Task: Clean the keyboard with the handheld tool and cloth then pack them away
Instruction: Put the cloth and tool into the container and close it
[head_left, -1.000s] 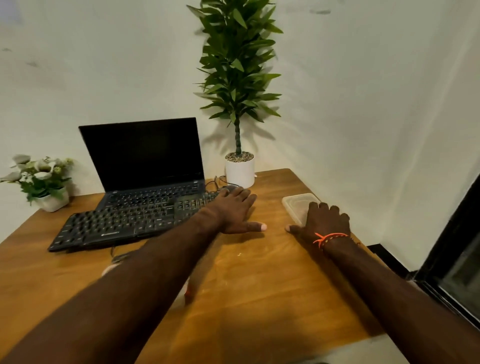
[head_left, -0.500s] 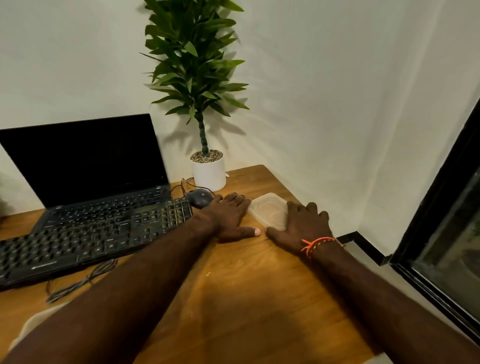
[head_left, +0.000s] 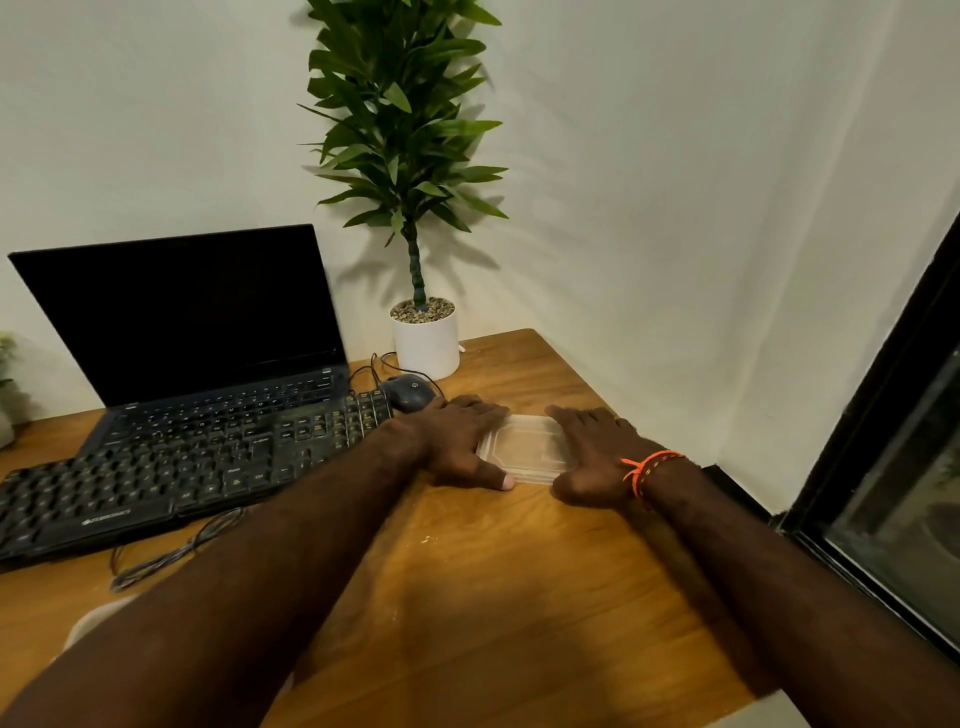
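Both bare forearms reach forward side by side, the left hand (head_left: 457, 441) and right hand (head_left: 597, 457) lying palm-down with fingers extended, an orange cord around the right wrist.

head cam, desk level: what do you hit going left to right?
keyboard → mouse → left hand → clear plastic container → right hand → dark window frame

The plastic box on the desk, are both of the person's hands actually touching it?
Touching. The head view shows the left hand lying over the left edge of the clear plastic box and the right hand over its right edge, with no gap on either side.
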